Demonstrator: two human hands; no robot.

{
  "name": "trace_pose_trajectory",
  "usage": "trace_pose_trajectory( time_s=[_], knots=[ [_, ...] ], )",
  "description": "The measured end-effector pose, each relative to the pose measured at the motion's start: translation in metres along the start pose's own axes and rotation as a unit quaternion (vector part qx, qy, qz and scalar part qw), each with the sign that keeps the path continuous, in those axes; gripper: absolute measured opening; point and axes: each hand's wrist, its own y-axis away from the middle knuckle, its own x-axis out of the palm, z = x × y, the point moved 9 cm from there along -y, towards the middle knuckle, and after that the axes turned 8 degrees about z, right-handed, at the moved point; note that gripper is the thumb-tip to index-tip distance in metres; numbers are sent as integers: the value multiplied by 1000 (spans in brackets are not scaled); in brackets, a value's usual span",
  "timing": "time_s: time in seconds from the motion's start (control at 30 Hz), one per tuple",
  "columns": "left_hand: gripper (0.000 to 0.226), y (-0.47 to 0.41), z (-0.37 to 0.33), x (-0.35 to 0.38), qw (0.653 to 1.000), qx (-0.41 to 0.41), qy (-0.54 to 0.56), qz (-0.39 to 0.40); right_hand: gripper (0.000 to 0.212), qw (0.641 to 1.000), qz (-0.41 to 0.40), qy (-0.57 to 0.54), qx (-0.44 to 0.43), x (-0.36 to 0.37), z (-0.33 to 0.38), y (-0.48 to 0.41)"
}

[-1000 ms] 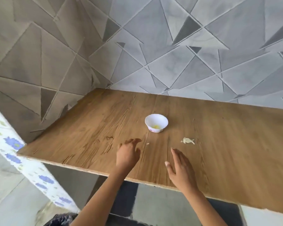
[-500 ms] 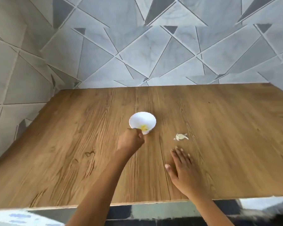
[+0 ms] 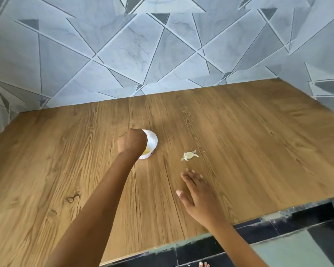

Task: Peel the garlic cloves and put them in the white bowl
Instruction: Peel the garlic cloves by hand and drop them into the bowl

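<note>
Plainly, the left hand (image 3: 132,140) is curled into a fist over the white bowl (image 3: 151,140), covering its near side; whether its grip encloses a clove cannot be told. The right hand (image 3: 198,197) lies flat and released on the counter (image 3: 249,135). Just beyond its fingertips sits a garlic clove (image 3: 189,155) among papery skin scraps. It looks small, light, firm and prone to skid, so pinching it by its ends seems best.

Soft, even daylight, slight motion blur

We saw faint shadows on the surface (image 3: 239,132) and wide-angle bending at the edges.
</note>
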Motion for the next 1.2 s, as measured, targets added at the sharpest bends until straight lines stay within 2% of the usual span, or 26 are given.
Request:
trace_pose_trajectory(
  time_s=[0.1,0.17,0.27,0.37,0.47,0.53,0.6,0.63,0.73,0.77,0.8,0.87,1.07,1.1,1.2],
  knots=[
    [20,19,-36,-11,996,64,36,-59,85,995,-51,-79,13,-19,-17,-2],
    [16,26,-64,-9,988,106,88,-70,76,992,-72,-101,26,-33,-32,-6],
    [15,25,-106,15,977,169,126,-22,57,989,-65,-125,49,-41,-57,-15],
    [21,20,-133,45,973,202,97,52,57,987,-59,-137,55,-46,-73,-20],
    [22,17,-139,56,975,197,75,63,56,983,-73,-166,34,-51,-76,-26],
    [21,16,-139,55,974,192,101,58,53,974,-90,-206,23,-56,-79,-31],
    [18,16,-134,48,968,180,169,48,49,946,-101,-305,40,-56,-84,-37],
    [16,17,-130,44,961,177,210,44,47,920,-96,-377,59,-54,-88,-41],
    [10,24,-127,40,925,174,329,68,36,799,-39,-595,83,-44,-83,-57],
    [9,26,-127,40,917,175,351,69,28,757,-28,-647,82,-43,-80,-62],
    [7,27,-127,39,915,175,359,59,20,731,-28,-677,81,-44,-79,-66],
    [6,27,-125,39,919,166,356,30,14,718,-38,-690,81,-47,-79,-72],
    [7,33,-115,45,913,122,388,10,11,732,-24,-676,77,-43,-79,-83],
    [6,33,-112,49,901,104,420,20,12,733,-24,-676,72,-43,-79,-83],
    [4,35,-105,61,837,50,540,74,13,731,-20,-679,69,-45,-80,-85]
  ],
)
